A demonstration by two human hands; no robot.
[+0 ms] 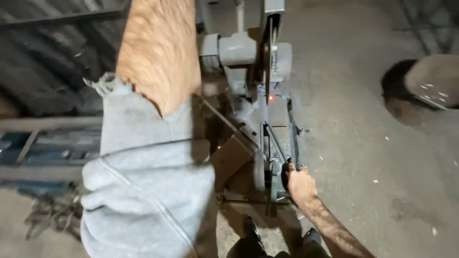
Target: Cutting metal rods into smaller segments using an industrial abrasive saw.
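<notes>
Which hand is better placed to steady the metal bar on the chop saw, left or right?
Right, probably. The right hand already rests on the metal bar at the saw's base, below the cutting disc. The left arm reaches up beyond the frame's top edge, its hand out of view.

Bare concrete floor lay open toward three o'clock, chop saw blocked twelve o'clock, grey sleeve crowded nine o'clock.

Right hand on metal bar, chop saw, possibly sparking
</notes>
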